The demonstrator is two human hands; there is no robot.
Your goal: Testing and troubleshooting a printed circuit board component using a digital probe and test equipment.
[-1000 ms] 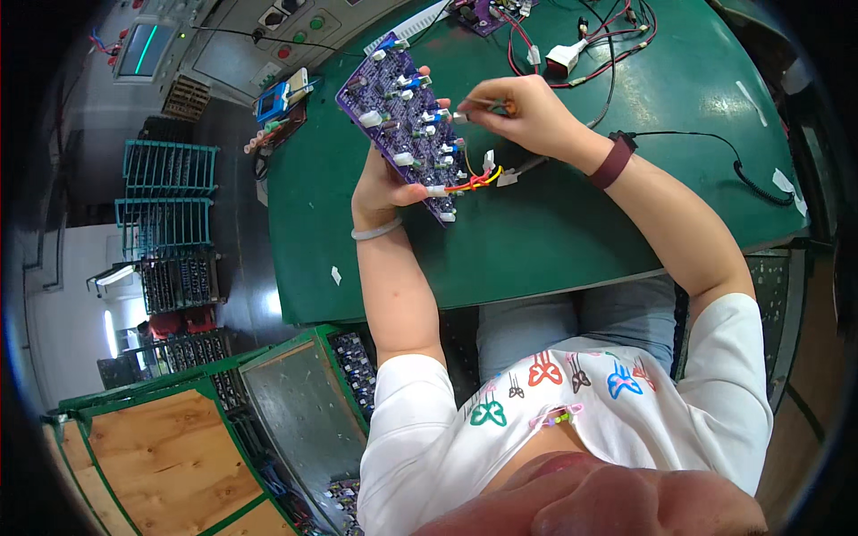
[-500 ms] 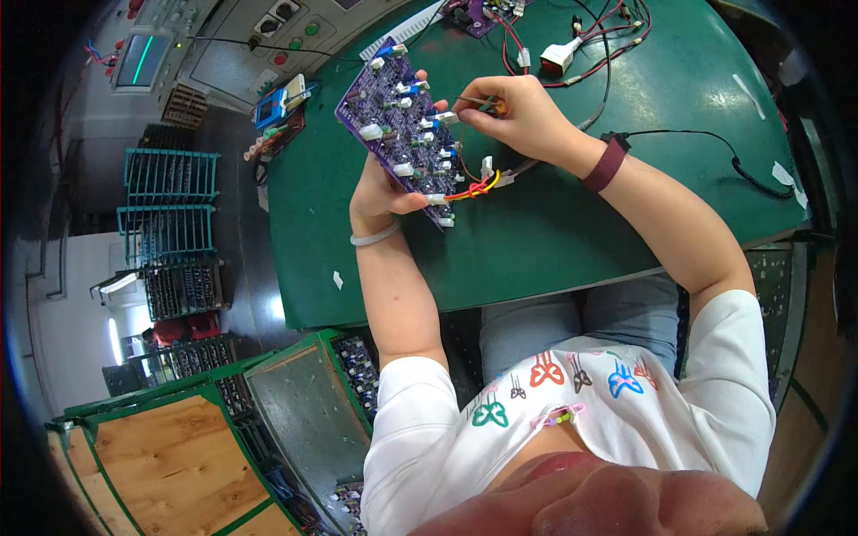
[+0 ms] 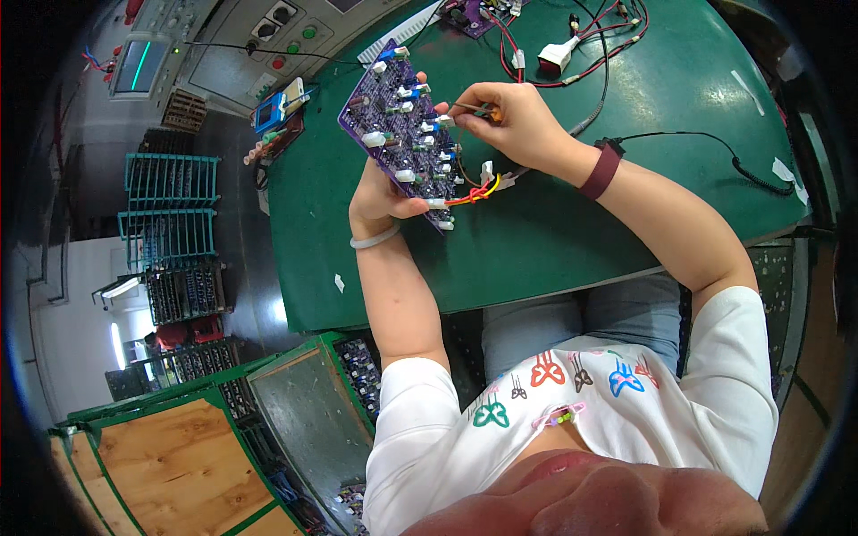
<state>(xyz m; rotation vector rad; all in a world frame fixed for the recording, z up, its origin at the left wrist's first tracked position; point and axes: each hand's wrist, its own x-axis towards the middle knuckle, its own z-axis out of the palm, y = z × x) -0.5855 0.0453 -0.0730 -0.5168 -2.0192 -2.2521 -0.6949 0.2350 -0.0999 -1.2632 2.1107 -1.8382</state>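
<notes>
Head view showed first the green tabletop (image 3: 554, 241), wide and curved by the lens, and I sat close against its near edge. Above it, near my chest, I held the purple circuit board (image 3: 404, 134) lifted and tilted, so that its side with the white and blue components faced my eyes; I judged this angle made the small parts easier to reach. My left hand (image 3: 380, 198) was closed on the lower edge of the board from beneath, thumb on top, to keep it steady in the air. Red, yellow and orange wires (image 3: 474, 189) hung from the lower corner of the board toward the tabletop. My right hand (image 3: 514, 121) was clenched around a small tool with an orange handle (image 3: 485, 113), and its thin tip pointed at the components near the right edge of the board; whether the tip touched, I could not tell. Farther away lay a second purple board (image 3: 474, 13) with a white connector (image 3: 556, 55) and red cables, well apart from my hands. A black cable (image 3: 715, 143) ran across the tabletop at my right.
</notes>
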